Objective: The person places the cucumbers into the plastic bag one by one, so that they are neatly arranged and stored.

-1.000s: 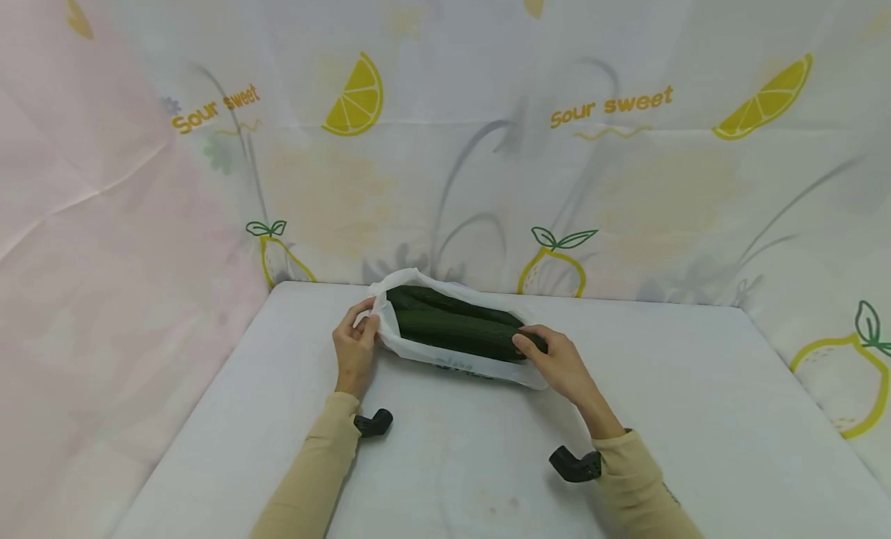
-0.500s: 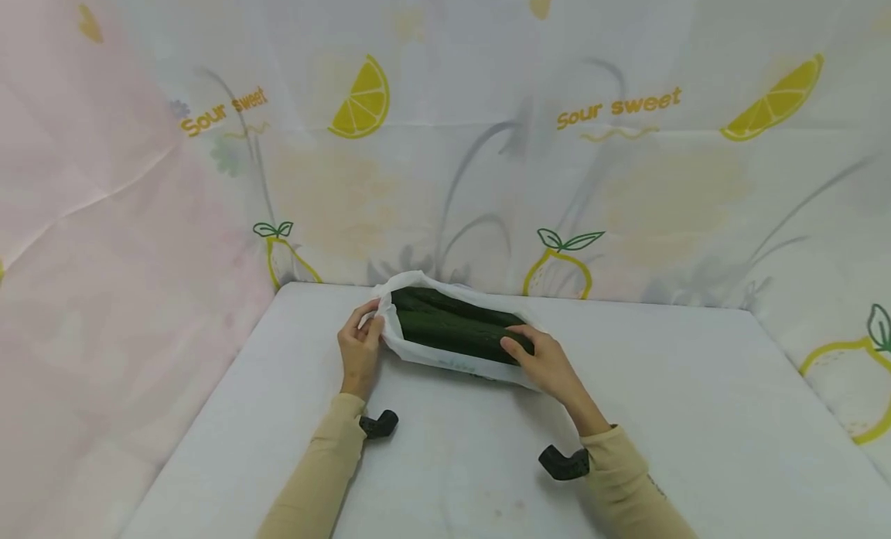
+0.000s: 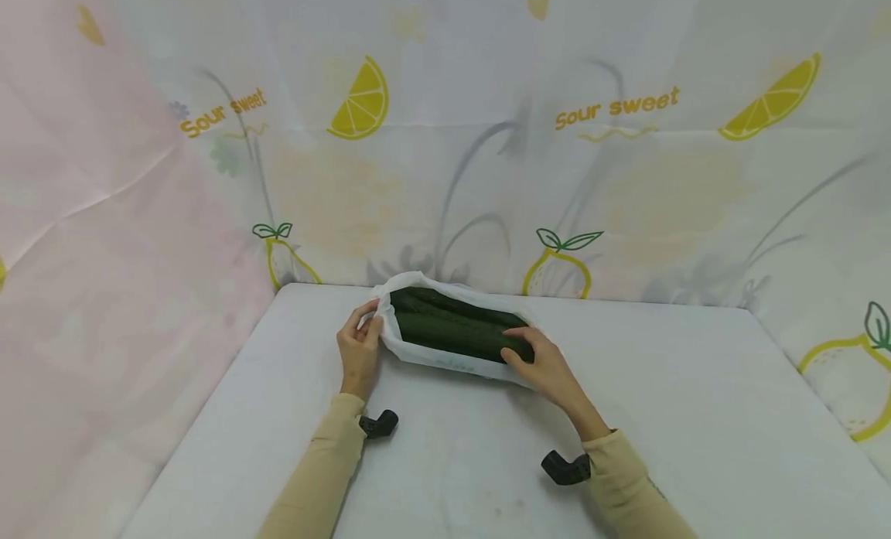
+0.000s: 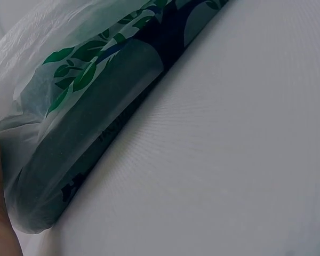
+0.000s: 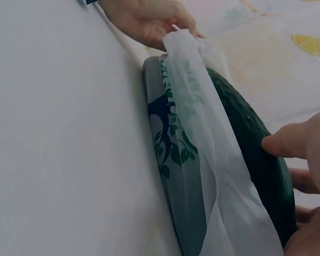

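Observation:
A thin white plastic bag (image 3: 459,362) with green leaf and dark blue print lies on its side at the back of the table, its long mouth facing up. Inside are two big dark green cucumbers, the near cucumber (image 3: 452,334) in front of the far cucumber (image 3: 473,310). My left hand (image 3: 360,353) pinches the bag's left rim; part of that hand shows at the edge in the left wrist view. My right hand (image 3: 550,373) holds the near cucumber's right end, thumb (image 5: 288,141) on the near side and fingers on the far side.
A white cloth covers the table (image 3: 445,462). Behind it hangs a curtain (image 3: 459,175) printed with lemons and lettering, and more cloth encloses the sides. Black wrist mounts (image 3: 565,468) stick out from both beige sleeves.
The near cucumber's right end has gone further left into the bag, my right hand moving left with it. The right thumb has since spread a little from the fingers. My left hand keeps the rim.

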